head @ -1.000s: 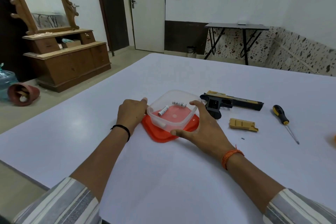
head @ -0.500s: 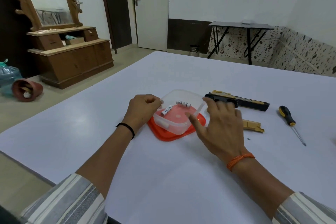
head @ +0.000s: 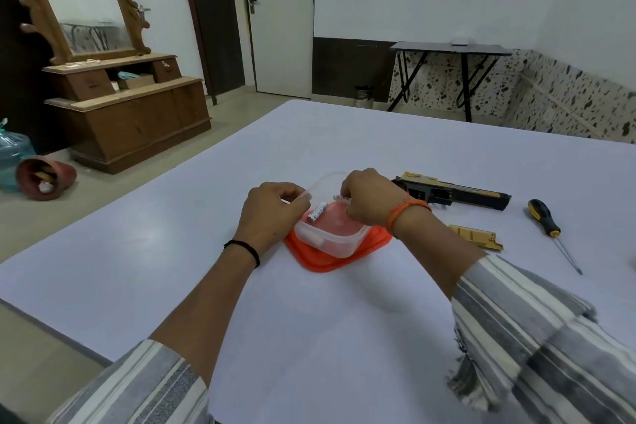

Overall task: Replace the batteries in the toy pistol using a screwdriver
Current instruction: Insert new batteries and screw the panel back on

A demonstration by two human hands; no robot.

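Both hands (head: 272, 213) (head: 368, 200) curled over container (head: 330, 241)

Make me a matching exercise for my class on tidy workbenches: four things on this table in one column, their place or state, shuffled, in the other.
Things:
1. screwdriver
2. battery
3. toy pistol
4. gold cover

Places or states:
A. lying in the clear tub
B. farthest right, untouched
C. loose on the table, between sleeve and screwdriver
D. on its side behind the right wrist

Pairs: 1-B, 2-A, 3-D, 4-C
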